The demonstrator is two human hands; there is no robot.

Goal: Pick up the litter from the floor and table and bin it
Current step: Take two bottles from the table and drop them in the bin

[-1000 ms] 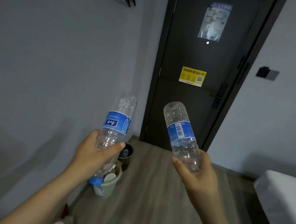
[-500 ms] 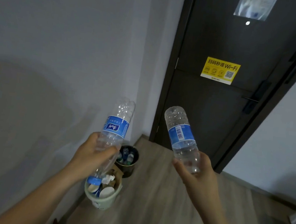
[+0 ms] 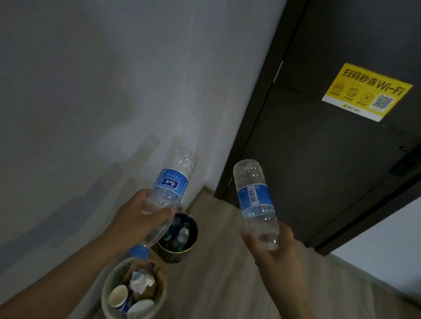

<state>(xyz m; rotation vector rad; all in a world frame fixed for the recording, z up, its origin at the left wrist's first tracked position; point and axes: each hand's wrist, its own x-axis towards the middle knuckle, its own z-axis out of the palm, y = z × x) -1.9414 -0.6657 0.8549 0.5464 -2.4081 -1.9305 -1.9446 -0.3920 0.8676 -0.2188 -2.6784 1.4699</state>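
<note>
The pale bin (image 3: 106, 294) stands against the wall (image 3: 78, 119), a dark bin (image 3: 177, 256) just behind it and open wood floor (image 3: 216, 295) to its right. Above it, the left hand (image 3: 138, 219) grips a water bottle (image 3: 173, 184) cap-down; right of it, the right hand (image 3: 270, 246) clasps a second bottle (image 3: 253, 197), base up.

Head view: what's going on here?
A person holds two plastic bottles, base up. The left hand grips the left bottle, its blue cap pointing down toward the pale bin, which holds cups and crumpled paper. The right hand grips the right bottle. A dark bin stands just beyond. Neither bottle is binned yet.
</note>
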